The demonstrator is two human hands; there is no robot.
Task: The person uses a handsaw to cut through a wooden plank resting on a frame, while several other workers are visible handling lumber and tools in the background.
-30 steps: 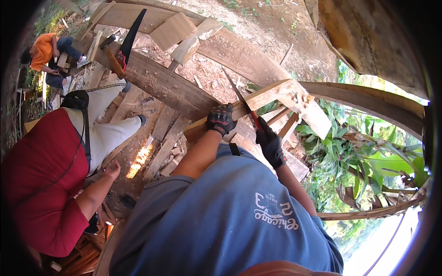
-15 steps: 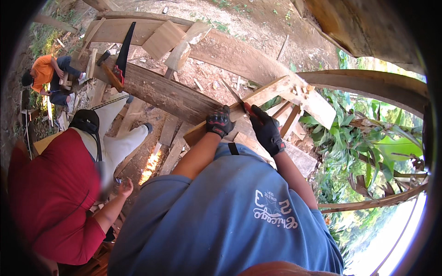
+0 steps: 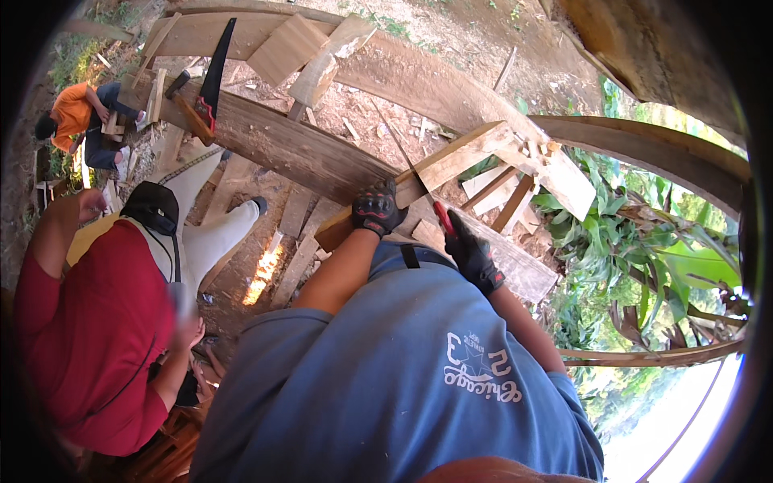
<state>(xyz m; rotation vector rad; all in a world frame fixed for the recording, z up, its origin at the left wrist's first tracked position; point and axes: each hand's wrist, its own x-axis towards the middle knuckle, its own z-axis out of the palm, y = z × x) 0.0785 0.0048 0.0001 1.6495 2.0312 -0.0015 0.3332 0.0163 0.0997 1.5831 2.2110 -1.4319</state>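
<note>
Both my hands wear black gloves with red marks. My left hand [image 3: 378, 208] is closed over a light wooden board [image 3: 463, 161], which lies slanted across a thick beam [image 3: 282, 145]. In my right hand [image 3: 473, 256] is the red and black handle of a handsaw [image 3: 399, 145]. The saw's thin dark blade crosses the board just right of my left hand and points away from me. How deep the blade sits in the wood I cannot tell.
A second handsaw [image 3: 211, 88] and a hammer [image 3: 179, 84] rest on the beam at left. Loose planks [image 3: 286, 50] lie beyond. A person in red [image 3: 113, 338] is close on my left; another in orange [image 3: 72, 109] sits farther off. Leafy plants [image 3: 684, 258] grow at right.
My right hand has drawn the saw handle back toward me, and the blade now shows longer and flatter. My left hand stays on the board. The person in red has raised an arm.
</note>
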